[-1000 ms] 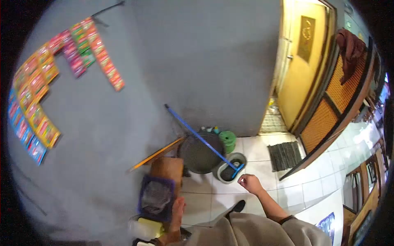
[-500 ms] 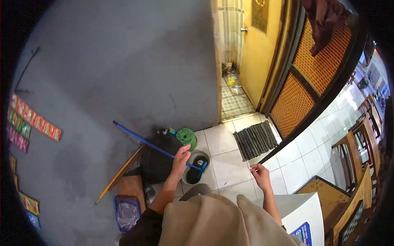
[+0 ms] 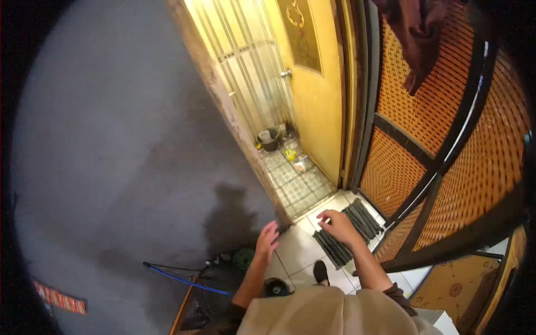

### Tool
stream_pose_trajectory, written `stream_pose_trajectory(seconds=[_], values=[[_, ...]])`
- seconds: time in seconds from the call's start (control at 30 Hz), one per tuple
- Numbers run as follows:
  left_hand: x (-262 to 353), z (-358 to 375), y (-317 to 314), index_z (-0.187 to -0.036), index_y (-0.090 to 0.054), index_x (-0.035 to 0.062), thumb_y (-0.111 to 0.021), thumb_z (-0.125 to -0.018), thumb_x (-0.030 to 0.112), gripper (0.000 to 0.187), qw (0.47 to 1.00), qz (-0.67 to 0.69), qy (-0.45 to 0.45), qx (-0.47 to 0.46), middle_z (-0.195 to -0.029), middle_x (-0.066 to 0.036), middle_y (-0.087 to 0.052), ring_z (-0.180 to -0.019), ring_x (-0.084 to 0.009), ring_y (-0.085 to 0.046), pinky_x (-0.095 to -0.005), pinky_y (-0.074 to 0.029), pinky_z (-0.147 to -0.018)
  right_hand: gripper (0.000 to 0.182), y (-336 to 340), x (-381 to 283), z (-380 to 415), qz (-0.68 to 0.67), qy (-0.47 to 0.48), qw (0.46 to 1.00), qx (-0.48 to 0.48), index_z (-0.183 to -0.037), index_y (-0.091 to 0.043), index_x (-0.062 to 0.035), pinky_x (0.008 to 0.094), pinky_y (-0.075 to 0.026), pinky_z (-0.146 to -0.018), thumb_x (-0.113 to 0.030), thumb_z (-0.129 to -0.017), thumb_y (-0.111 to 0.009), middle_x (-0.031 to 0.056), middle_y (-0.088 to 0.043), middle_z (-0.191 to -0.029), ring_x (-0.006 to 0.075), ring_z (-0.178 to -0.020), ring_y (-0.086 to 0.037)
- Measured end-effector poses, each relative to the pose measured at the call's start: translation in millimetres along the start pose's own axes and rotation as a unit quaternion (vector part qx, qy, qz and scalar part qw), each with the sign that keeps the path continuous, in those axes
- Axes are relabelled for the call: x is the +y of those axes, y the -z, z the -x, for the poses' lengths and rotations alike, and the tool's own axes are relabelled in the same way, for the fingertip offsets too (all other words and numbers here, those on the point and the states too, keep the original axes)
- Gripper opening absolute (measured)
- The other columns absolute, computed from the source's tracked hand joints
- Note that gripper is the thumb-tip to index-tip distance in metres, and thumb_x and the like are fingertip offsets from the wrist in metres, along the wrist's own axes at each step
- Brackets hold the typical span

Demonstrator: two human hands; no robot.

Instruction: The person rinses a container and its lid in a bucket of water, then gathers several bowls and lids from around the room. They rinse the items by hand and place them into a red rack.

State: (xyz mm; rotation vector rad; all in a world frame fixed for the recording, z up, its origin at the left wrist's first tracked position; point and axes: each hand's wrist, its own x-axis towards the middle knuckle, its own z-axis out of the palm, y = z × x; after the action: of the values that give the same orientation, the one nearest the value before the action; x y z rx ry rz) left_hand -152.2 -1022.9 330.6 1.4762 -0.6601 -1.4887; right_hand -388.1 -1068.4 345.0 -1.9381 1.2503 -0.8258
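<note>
My left hand (image 3: pixel 268 240) is raised in front of the grey wall with its fingers apart, holding nothing. Over the dark ribbed floor mat (image 3: pixel 331 249) hovers my right hand (image 3: pixel 338 226), its fingers loosely bent and no object visible in them. The mat lies on white tiles before the doorway, partly covered from view by my right hand and forearm. Below my left hand, a round dark-centred bucket (image 3: pixel 275 287) stands on the floor. A blue pole (image 3: pixel 190 282) slants left of my left forearm. My dark shoe (image 3: pixel 320 272) shows between my arms.
A yellow door (image 3: pixel 312 106) stands open onto a tiled room with a dark basin (image 3: pixel 269 142) and a yellow item (image 3: pixel 290 154) on its floor. Woven screens (image 3: pixel 399 167) line the right, with a dark cloth (image 3: pixel 421 44) hanging there. Sachets (image 3: pixel 58 297) hang at left.
My view has swung right and closer to the doorway. The bucket and blue pole sit lower in view. My right hand has come over the mat; the left hand's fingers have spread.
</note>
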Motion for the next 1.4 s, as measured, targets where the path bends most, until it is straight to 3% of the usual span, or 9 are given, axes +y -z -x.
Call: stream_pose_trajectory(seconds=[0.1, 0.3, 0.63, 0.83, 0.93, 1.1, 1.3, 1.37, 1.4], values=[[28.4, -59.8, -36.1, -0.123, -0.034, 0.0127, -0.038, -0.087, 0.031, 0.040, 0.990, 0.035, -0.058, -0.126, -0.130, -0.008, -0.032, -0.119, -0.0258, -0.029, -0.0434, -0.023, -0.095, 0.024, 25.5, 15.7, -48.5, -0.006, -0.046, 0.998, -0.049, -0.091, -0.058, -0.0022, 0.0288, -0.044, -0.063, -0.014, -0.071, -0.058, 0.0105, -0.060, -0.079, 0.0186, -0.071, -0.056], [82.1, -133.9, -77.7, -0.124, -0.032, 0.0120, -0.040, -0.087, 0.029, 0.041, 0.983, 0.055, -0.106, -0.143, -0.130, -0.006, -0.030, -0.117, -0.0241, -0.031, -0.0409, -0.025, -0.093, 0.021, 53.7, 105.6, -89.8, -0.047, -0.115, 0.992, -0.013, -0.090, -0.057, -0.0008, 0.0246, -0.042, -0.062, -0.010, -0.071, -0.059, 0.0057, -0.057, -0.077, 0.0121, -0.065, -0.051], [86.4, -268.0, -57.6, -0.121, -0.038, 0.0153, -0.040, -0.086, 0.028, 0.038, 0.996, 0.066, -0.047, 0.039, -0.126, -0.003, -0.036, -0.114, -0.0217, -0.035, -0.0403, -0.027, -0.091, 0.022, 86.4, 242.6, -250.9, -0.088, -0.156, 0.980, -0.093, -0.092, -0.058, -0.0005, 0.0245, -0.043, -0.065, -0.010, -0.072, -0.059, 0.0061, -0.059, -0.076, 0.0108, -0.068, -0.053], [112.5, -378.4, -84.5, -0.121, -0.036, 0.0168, -0.048, -0.082, 0.027, 0.043, 0.854, 0.484, 0.168, 0.089, -0.122, -0.002, -0.039, -0.107, -0.0257, -0.042, -0.0454, -0.034, -0.088, 0.018, 80.9, 258.7, -430.5, -0.118, -0.104, 0.972, -0.172, -0.090, -0.058, -0.0010, 0.0222, -0.043, -0.062, -0.008, -0.074, -0.057, 0.0025, -0.057, -0.075, 0.0079, -0.065, -0.050], [135.9, -419.6, -97.3, -0.119, -0.037, 0.0162, -0.047, -0.082, 0.029, 0.040, 0.910, 0.397, 0.101, 0.065, -0.122, -0.003, -0.039, -0.106, -0.0234, -0.042, -0.0432, -0.037, -0.084, 0.018, 65.7, 262.4, -507.4, -0.114, -0.067, 0.959, -0.250, -0.091, -0.056, -0.0003, 0.0223, -0.042, -0.060, -0.007, -0.074, -0.056, 0.0025, -0.056, -0.076, 0.0077, -0.062, -0.048], [127.6, -459.3, -63.6, -0.121, -0.034, 0.0170, -0.046, -0.082, 0.031, 0.043, 0.901, 0.375, 0.038, 0.216, -0.121, -0.002, -0.039, -0.108, -0.0220, -0.041, -0.0410, -0.037, -0.083, 0.019, 16.6, 257.2, -593.0, -0.093, -0.030, 0.950, -0.297, -0.092, -0.056, -0.0010, 0.0229, -0.043, -0.062, -0.007, -0.074, -0.056, 0.0037, -0.058, -0.078, 0.0090, -0.065, -0.051], [23.1, -595.8, 26.0, -0.111, -0.041, 0.0098, -0.044, -0.079, 0.027, 0.037, 0.774, 0.362, 0.195, 0.481, -0.122, -0.008, -0.035, -0.106, -0.0288, -0.037, -0.0547, -0.033, -0.075, 0.023, -122.4, 252.2, -667.3, -0.058, 0.048, 0.890, -0.450, -0.093, -0.059, -0.0057, 0.0291, -0.045, -0.070, -0.015, -0.071, -0.059, 0.0082, -0.061, -0.081, 0.0174, -0.075, -0.058], [-55.4, -658.9, 69.4, -0.092, -0.053, 0.0001, -0.050, -0.073, 0.020, 0.028, 0.682, 0.213, 0.173, 0.678, -0.092, -0.020, -0.056, -0.090, -0.0319, -0.054, -0.0367, -0.043, -0.076, 0.022, -181.2, 230.8, -692.3, 0.017, 0.097, 0.863, -0.495, -0.093, -0.059, -0.0056, 0.0288, -0.045, -0.069, -0.014, -0.072, -0.059, 0.0096, -0.061, -0.083, 0.0188, -0.076, -0.059], [-21.0, -643.4, 84.8, -0.093, -0.054, 0.0013, -0.050, -0.072, 0.019, 0.028, 0.710, 0.123, 0.256, 0.644, -0.095, -0.020, -0.056, -0.091, -0.0343, -0.053, -0.0384, -0.043, -0.076, 0.021, -212.8, 228.6, -702.0, 0.049, 0.130, 0.848, -0.511, -0.092, -0.059, -0.0053, 0.0275, -0.046, -0.069, -0.012, -0.072, -0.058, 0.0098, -0.061, -0.084, 0.0180, -0.076, -0.059]])
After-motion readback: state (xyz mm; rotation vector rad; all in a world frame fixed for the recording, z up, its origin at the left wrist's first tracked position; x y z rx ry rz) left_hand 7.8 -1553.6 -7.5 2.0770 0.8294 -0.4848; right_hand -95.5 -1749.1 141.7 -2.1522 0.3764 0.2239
